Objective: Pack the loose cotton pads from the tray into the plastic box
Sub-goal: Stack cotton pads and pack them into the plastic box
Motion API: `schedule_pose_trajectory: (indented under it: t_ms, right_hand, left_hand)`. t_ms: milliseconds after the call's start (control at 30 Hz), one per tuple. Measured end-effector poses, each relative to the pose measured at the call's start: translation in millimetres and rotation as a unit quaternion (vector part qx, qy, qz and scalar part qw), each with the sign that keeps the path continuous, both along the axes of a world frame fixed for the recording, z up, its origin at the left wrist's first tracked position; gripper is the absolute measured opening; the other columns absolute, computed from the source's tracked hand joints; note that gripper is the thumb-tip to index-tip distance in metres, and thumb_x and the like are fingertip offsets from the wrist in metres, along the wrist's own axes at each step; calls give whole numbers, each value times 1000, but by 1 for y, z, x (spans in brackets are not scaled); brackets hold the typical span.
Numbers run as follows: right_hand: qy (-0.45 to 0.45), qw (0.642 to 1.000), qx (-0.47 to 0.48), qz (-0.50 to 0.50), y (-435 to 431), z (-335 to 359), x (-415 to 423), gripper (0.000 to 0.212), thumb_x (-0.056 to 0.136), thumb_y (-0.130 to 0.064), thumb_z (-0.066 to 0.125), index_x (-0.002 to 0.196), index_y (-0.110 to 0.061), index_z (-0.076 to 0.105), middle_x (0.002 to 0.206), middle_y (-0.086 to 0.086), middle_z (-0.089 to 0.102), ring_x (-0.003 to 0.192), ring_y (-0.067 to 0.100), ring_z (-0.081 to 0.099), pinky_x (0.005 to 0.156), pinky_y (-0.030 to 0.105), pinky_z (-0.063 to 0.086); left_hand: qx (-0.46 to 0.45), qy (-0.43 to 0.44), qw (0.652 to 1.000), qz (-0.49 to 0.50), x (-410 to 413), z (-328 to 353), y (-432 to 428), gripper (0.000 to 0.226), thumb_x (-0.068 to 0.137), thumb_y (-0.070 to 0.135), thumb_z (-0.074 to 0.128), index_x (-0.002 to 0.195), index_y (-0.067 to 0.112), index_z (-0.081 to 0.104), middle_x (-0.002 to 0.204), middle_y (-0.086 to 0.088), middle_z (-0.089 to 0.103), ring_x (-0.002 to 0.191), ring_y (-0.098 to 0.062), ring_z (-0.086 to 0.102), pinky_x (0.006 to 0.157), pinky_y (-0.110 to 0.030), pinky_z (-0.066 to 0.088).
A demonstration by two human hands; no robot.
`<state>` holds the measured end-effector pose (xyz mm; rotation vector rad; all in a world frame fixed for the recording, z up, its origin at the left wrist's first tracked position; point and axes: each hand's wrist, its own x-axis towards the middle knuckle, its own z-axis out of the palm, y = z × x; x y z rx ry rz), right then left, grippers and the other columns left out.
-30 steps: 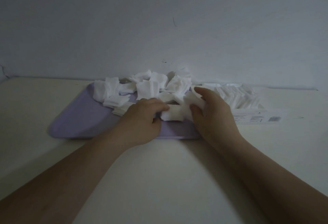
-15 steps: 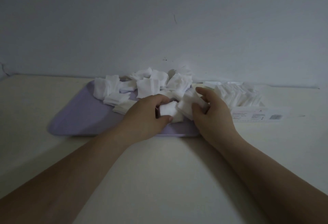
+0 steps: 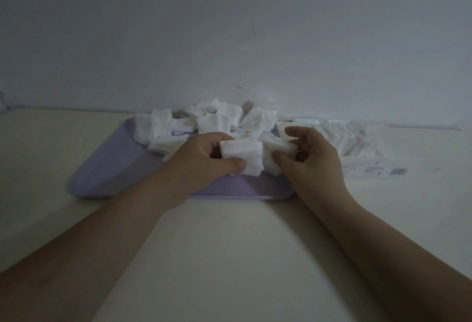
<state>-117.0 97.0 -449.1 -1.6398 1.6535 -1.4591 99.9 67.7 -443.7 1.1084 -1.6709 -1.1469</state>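
Lavender tray [image 3: 109,168] is set on the cream counter [image 3: 229,245], pushed back toward the wall [image 3: 229,28]. Loose cotton pads [image 3: 212,122] are heaped across its far half. A small wad of pads [image 3: 242,154] is pinched by the left hand [image 3: 201,161] over the tray's near right part, thumb in front, fingers [image 3: 217,140] curled behind. A second wad [image 3: 278,148], touching the first, is gripped by the right hand [image 3: 314,161] between thumb and curled fingers, with the index finger raised clear of it. A clear plastic box [image 3: 370,168] is placed just right of the tray; whether the two touch cannot be told. Labels are seen on its front wall, and it is largely filled with upright rows of packed pads [image 3: 342,138]. Both forearms are stretched out over the counter. Fine detail is lost to the dim light.
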Motion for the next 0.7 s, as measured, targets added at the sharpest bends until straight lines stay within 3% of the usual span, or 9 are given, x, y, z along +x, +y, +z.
schedule_pose_trajectory:
  t_ms: [67, 167, 333, 467, 567, 633, 700]
  right_hand:
    - [-47, 998, 11, 27, 0, 0, -1, 41, 80, -12, 82, 117, -25, 67, 88, -4, 78, 82, 12, 75, 76, 27, 59]
    - [-99, 992, 36, 72, 0, -1, 1, 31, 82, -4, 80, 109, -18, 74, 89, -5, 81, 86, 9, 77, 78, 23, 59]
    - [-84, 989, 55, 109, -1, -5, 3, 32, 90, 5, 66, 113, -14, 76, 100, -4, 80, 97, 6, 75, 91, 27, 58]
    - [-86, 988, 52, 117, 0, -4, 2, 32, 91, 5, 65, 111, -17, 76, 98, -6, 81, 96, 6, 75, 87, 24, 56]
    - [-132, 975, 71, 161, 1, -3, 1, 36, 91, 9, 61, 117, -14, 72, 106, 0, 80, 104, 12, 74, 92, 28, 54]
    - [-151, 960, 102, 211, 2, 0, 0, 47, 84, 1, 68, 128, -16, 67, 114, 2, 77, 110, 15, 72, 96, 31, 54]
    - [-76, 970, 100, 209, 4, -1, 1, 63, 72, -24, 82, 132, -26, 63, 118, -5, 75, 111, 11, 70, 97, 29, 54]
  left_hand:
    - [29, 23, 998, -53, 2, 0, 1, 29, 87, 1, 76, 115, 10, 74, 112, -12, 78, 109, -23, 73, 101, -39, 57]
    - [24, -16, 996, -85, 0, -3, 1, 35, 92, 4, 74, 124, 16, 72, 120, 0, 77, 117, -18, 71, 108, -43, 52]
    - [-18, -32, 998, -44, -3, -5, 3, 29, 87, 3, 79, 111, 18, 75, 106, -1, 80, 104, -21, 75, 103, -48, 56]
    - [-27, -53, 998, -15, -4, -6, 2, 18, 87, 13, 79, 101, 24, 79, 99, -5, 80, 100, -31, 74, 98, -54, 57]
    - [-44, -63, 997, 12, -4, -8, 0, 12, 85, 17, 80, 96, 23, 79, 95, -11, 78, 97, -40, 71, 93, -59, 56]
    - [-57, -62, 996, 28, -6, -8, 1, 10, 86, 14, 80, 95, 18, 78, 91, -9, 79, 92, -34, 73, 91, -53, 59]
    - [-60, -53, 996, 37, -7, -8, 0, 12, 84, 12, 82, 94, 14, 76, 85, -4, 79, 83, -25, 75, 86, -44, 61]
